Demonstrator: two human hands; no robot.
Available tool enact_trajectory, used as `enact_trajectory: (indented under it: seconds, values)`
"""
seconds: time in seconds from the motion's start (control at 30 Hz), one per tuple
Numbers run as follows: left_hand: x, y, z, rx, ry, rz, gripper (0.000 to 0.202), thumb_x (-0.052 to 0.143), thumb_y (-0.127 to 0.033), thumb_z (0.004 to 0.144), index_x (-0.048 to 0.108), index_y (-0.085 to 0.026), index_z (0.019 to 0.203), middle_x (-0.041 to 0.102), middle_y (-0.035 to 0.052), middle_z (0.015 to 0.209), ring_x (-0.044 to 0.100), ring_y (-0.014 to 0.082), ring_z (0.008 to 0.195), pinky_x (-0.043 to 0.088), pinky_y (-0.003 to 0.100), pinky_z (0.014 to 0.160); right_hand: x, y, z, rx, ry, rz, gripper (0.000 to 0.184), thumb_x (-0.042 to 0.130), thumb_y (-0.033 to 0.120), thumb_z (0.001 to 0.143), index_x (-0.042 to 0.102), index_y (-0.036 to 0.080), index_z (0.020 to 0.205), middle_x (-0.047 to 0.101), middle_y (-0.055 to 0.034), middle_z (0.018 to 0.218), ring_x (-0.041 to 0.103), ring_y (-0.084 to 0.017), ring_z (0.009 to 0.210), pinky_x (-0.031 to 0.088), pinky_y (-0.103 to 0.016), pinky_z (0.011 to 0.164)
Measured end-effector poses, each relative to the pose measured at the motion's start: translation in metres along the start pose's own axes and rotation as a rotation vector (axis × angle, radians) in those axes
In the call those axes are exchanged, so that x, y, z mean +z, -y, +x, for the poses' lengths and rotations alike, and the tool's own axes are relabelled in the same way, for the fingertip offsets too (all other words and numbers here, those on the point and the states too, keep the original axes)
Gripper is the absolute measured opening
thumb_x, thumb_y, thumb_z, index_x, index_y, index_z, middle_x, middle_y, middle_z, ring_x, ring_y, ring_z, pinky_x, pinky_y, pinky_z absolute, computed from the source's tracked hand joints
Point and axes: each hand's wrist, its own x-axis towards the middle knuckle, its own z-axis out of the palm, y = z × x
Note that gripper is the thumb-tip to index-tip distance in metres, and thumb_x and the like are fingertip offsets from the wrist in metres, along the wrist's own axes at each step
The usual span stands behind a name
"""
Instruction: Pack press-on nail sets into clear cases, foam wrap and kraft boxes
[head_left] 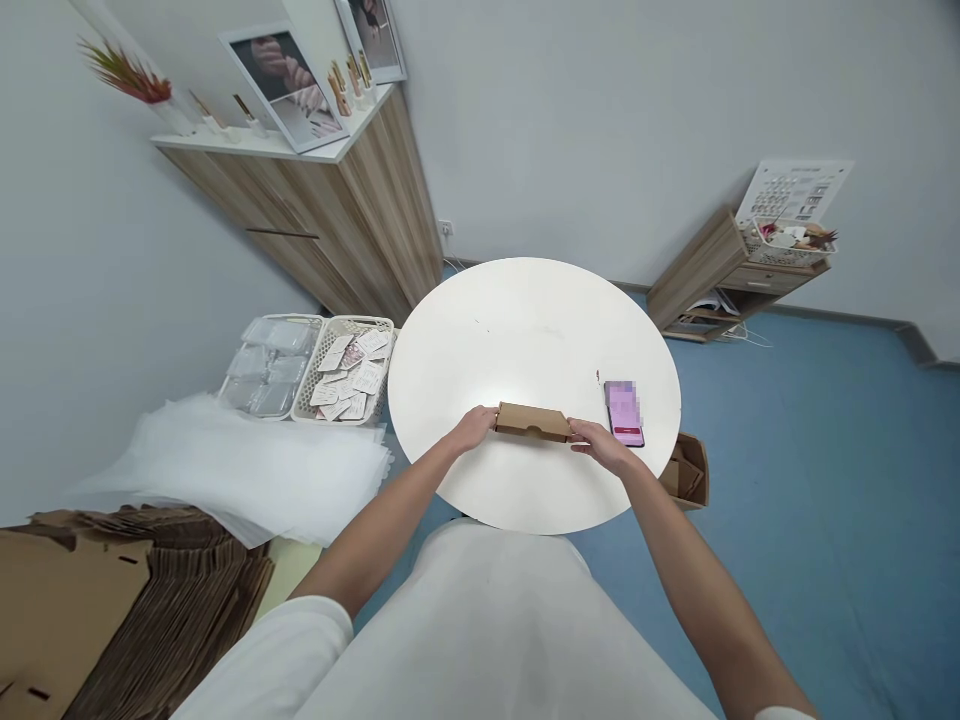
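Note:
A small flat brown cardboard box [532,421] lies closed on the round white table [525,330], near its front edge. My left hand [472,428] grips the box's left end with curled fingers. My right hand [600,445] holds the box's right end, fingers pressed against its side. Both hands keep the box low on the tabletop between them.
A phone [624,412] with a lit pink screen lies just right of the box. Two white baskets [307,368] with packets and cards, white sheets [232,465] and stacked flat cardboard [112,600] sit at left. An open carton [686,470] stands on the blue floor.

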Motion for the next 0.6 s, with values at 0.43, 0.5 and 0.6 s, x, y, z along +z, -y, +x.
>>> enact_trajectory:
  seconds: [0.43,0.5,0.6]
  values:
    - [-0.009,-0.01,0.012,0.015,-0.088,0.138,0.032,0.056,-0.028,0.064,0.056,-0.022,0.096,0.061,0.004,0.098,0.055,0.0194,0.089,0.043,0.025,0.07,-0.01,0.016,0.023,0.069,-0.074,-0.124,0.041,0.048,0.056,0.07,0.053,0.017,0.061,0.052,-0.0031,0.065,0.05,-0.014,0.067,0.043,-0.03,0.073]
    - [-0.011,-0.012,0.012,0.037,-0.09,0.157,0.027,0.056,-0.03,0.065,0.058,-0.022,0.091,0.061,0.0037,0.099,0.055,0.0197,0.087,0.043,0.026,0.071,-0.011,0.016,0.027,0.081,-0.085,-0.121,0.042,0.047,0.059,0.069,0.049,0.018,0.058,0.049,-0.0017,0.061,0.049,-0.013,0.062,0.044,-0.03,0.071]
    - [-0.012,-0.016,0.01,0.048,-0.089,0.152,0.024,0.056,-0.032,0.066,0.06,-0.022,0.087,0.061,0.0031,0.1,0.055,0.0205,0.087,0.042,0.028,0.071,-0.01,0.016,0.029,0.089,-0.055,-0.096,0.043,0.046,0.059,0.07,0.047,0.018,0.057,0.047,-0.0011,0.059,0.047,-0.012,0.058,0.044,-0.03,0.069]
